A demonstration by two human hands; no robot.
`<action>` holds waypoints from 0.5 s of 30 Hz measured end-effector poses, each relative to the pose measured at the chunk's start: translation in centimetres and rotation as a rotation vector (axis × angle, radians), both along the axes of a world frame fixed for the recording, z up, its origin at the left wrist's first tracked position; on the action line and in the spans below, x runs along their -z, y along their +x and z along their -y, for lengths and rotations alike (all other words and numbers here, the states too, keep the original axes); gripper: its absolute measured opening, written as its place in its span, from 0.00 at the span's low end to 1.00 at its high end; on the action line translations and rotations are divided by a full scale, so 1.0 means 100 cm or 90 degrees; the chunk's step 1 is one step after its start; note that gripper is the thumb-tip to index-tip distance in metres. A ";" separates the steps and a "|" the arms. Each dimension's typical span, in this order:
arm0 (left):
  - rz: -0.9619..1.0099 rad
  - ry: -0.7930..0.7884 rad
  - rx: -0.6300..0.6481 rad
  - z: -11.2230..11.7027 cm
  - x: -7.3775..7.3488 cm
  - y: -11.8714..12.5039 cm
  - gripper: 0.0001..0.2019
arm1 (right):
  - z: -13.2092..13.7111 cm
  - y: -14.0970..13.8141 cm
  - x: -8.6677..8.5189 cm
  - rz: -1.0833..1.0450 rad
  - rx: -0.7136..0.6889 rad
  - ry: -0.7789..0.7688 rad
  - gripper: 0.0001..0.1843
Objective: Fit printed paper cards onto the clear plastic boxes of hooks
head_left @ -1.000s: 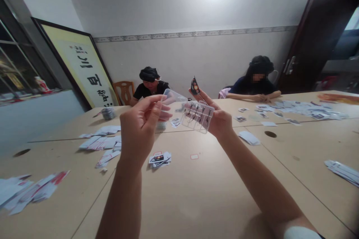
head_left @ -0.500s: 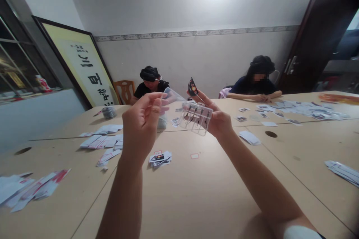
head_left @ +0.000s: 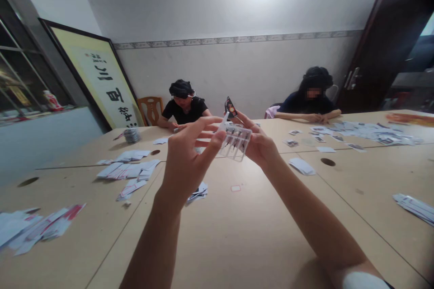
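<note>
Clear compartment box [head_left: 235,145], one: held above the worktop [head_left: 237,230], small dark pieces [head_left: 233,131] in its slots. Right hand [head_left: 263,148]: your grip was closed on the box's right side; a black printed card [head_left: 231,109] stood just beyond the box. Left hand [head_left: 190,153]: your grip, left of the box, apparently pinched its raised lid [head_left: 224,122], seen edge-on. A level box and light lid pressure probably served best.

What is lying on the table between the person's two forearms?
In the head view, a small red-bordered label and a pile of papers, partly hidden by the left wrist, lie there; the clear box is in the right hand.
</note>
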State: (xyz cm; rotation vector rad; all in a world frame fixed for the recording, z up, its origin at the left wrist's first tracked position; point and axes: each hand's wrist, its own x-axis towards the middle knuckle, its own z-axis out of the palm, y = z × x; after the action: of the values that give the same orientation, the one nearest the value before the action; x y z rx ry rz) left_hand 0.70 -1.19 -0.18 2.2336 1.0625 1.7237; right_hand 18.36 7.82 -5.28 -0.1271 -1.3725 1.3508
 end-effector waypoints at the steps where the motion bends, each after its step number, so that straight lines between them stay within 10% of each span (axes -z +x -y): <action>1: -0.023 0.013 -0.012 0.001 0.001 0.003 0.13 | 0.000 0.000 0.000 0.001 0.009 -0.002 0.38; 15: -0.282 0.154 -0.186 -0.021 0.020 0.021 0.14 | 0.008 0.000 -0.006 -0.009 0.100 -0.141 0.32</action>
State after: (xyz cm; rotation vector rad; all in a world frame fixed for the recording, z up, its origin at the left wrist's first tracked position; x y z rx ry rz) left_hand 2.77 0.91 -2.16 2.8278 1.3925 1.5609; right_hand 18.31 7.06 -4.72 -0.3663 -1.1729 1.3654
